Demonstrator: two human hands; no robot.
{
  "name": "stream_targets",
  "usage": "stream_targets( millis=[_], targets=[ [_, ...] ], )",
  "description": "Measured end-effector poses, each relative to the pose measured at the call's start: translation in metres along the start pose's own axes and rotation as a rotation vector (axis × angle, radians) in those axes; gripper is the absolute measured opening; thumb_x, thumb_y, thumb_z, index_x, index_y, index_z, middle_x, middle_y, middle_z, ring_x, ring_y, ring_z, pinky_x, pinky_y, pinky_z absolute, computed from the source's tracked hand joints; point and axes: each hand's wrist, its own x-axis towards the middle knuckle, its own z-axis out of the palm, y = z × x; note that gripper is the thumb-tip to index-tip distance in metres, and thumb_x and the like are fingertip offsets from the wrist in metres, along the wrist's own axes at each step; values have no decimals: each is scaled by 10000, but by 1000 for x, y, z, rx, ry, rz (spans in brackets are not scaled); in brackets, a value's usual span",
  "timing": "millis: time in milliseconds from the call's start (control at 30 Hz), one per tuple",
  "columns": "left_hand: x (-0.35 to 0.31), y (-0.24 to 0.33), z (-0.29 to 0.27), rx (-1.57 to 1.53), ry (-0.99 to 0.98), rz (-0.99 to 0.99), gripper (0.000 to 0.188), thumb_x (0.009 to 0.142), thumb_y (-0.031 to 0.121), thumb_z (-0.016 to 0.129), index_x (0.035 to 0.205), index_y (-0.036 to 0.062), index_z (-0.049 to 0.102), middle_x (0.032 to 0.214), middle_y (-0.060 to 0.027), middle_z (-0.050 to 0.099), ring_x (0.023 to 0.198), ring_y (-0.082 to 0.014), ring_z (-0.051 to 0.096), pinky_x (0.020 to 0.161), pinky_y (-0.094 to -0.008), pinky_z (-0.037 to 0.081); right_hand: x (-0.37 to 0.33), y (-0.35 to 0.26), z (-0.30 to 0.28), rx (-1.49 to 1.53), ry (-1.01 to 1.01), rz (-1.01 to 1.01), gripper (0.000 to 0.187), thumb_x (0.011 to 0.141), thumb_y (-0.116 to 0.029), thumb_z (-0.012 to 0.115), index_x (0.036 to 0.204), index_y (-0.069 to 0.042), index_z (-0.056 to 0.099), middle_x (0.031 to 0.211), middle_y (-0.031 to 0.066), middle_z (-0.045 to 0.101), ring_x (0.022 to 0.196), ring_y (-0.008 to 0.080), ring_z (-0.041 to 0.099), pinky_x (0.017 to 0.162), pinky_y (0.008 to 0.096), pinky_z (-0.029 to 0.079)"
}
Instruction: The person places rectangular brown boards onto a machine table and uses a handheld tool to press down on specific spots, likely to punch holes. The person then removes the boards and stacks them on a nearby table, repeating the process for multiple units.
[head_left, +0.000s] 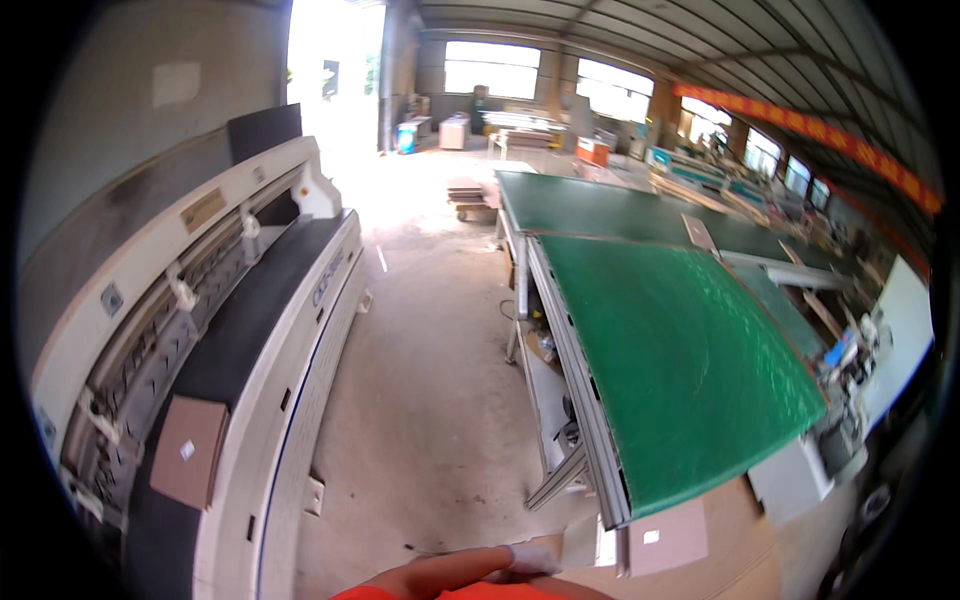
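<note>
At the bottom centre of the frame, the left hand (533,560), whitish as if gloved, shows too small and blurred to tell whether it is spread, closed or gripping. Near it, at lower right, a pinkish-brown panel (682,535) with a white label lies beside the green conveyor belt's (690,360) near end.

Lettering (327,280) on white machine (265,440), yellow characters (855,150) on red banner (815,130)

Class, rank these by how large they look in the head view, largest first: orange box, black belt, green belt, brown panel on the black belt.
1. Green belt
2. Black belt
3. Brown panel
4. Orange box, far off, so its true size against the panel is unsure.
</note>
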Motion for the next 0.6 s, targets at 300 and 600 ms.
stream_targets(
  millis=[300, 600],
  targets=[
    [-63, -73, 30, -543, 208, -36, 466, 1054, 454, 697, 1133, 16, 837, 982, -66, 798, 931, -170, 688, 871, -373, 539, 25, -64, 76, -151, -206, -113, 416, 973, -453, 767, 1109, -60, 770, 974, 170, 778, 910, 323, 742, 860, 427, 562],
    [-244, -169, 0, -652, 416, 83, 455, 1072, 473, 693, 1004, 35, 798, 907, -24, 743, 866, -141, 635, 798, -364, 532, 40, -173, 262, -278, -288, -131, 416, 969, -453, 770, 1092, -56, 772, 967, 170, 781, 902, 325, 745, 851, 428, 564]
  ],
)
